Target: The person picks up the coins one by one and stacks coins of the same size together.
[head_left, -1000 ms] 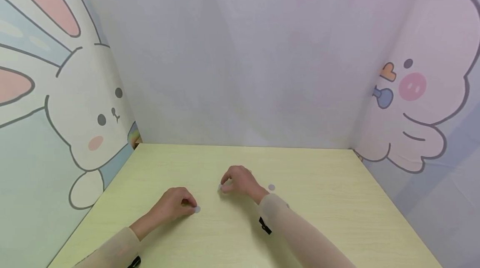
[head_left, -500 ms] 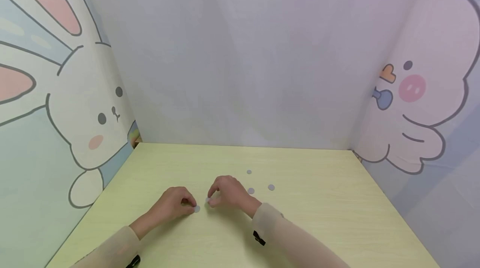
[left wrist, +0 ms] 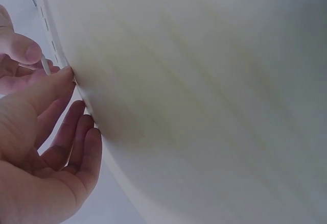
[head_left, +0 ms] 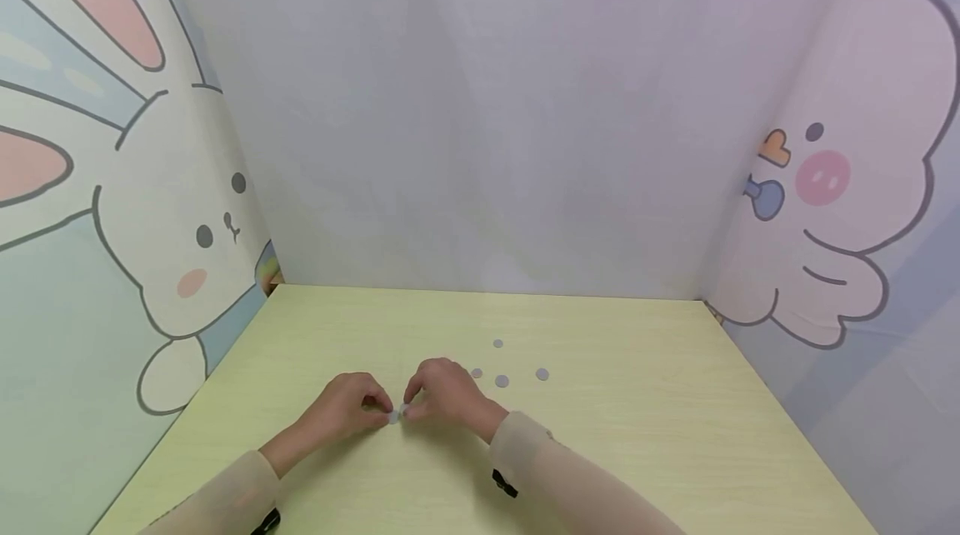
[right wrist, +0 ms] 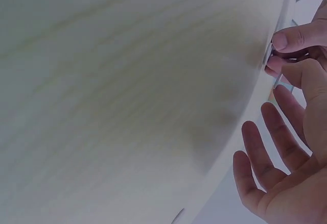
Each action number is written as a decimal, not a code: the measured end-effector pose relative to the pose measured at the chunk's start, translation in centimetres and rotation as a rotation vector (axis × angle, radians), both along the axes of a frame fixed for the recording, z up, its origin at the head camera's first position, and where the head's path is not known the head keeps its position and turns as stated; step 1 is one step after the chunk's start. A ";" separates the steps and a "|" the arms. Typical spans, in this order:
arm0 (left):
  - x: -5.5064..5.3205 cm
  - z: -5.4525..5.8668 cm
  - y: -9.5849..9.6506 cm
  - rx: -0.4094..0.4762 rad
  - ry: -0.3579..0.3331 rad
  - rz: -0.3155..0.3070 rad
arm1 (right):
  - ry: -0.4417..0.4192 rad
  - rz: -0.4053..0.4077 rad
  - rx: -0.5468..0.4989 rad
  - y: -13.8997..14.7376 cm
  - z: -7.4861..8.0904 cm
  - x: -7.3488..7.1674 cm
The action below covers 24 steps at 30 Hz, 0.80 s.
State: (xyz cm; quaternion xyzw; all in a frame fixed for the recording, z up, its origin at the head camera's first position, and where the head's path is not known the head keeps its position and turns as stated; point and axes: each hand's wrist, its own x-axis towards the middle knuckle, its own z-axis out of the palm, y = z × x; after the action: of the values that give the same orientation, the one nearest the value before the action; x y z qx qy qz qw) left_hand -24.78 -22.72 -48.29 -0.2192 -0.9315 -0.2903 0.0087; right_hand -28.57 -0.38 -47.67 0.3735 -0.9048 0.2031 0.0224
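In the head view, my left hand rests low over the table, its thumb and index finger pinching a small silver-grey coin at the tabletop. Right beside it, my right hand pinches a second coin between thumb and index finger. That second coin is tilted on edge, as the right wrist view shows its thin rim. The two hands' fingertips nearly meet. My right hand's other fingers spread loosely above the table. Both coins are partly hidden by fingertips.
Several more coins lie flat beyond my right hand, among them a far coin, a near coin and a right-hand coin. The pale wooden table meets a fabric backdrop behind and printed cloth at both sides.
My right hand has moved left and nearer with its coin, up to the coin at my left hand. Coins it had covered now show. My left hand has stayed almost still.
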 end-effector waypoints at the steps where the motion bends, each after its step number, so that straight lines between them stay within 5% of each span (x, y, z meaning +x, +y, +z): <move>1: 0.0 0.0 0.0 0.001 -0.002 -0.001 | -0.004 0.001 -0.005 -0.1 0.0 0.1; 24: -0.2 0.0 -0.2 0.011 -0.009 -0.012 | 0.024 -0.075 0.023 -1.9 -0.5 1.0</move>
State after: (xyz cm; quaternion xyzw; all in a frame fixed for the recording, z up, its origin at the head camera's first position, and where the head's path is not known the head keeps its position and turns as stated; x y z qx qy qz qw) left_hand -24.94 -22.89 -48.25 -0.2236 -0.9285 -0.2966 0.0040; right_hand -27.57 -2.32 -48.19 0.3419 -0.9202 0.1870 0.0365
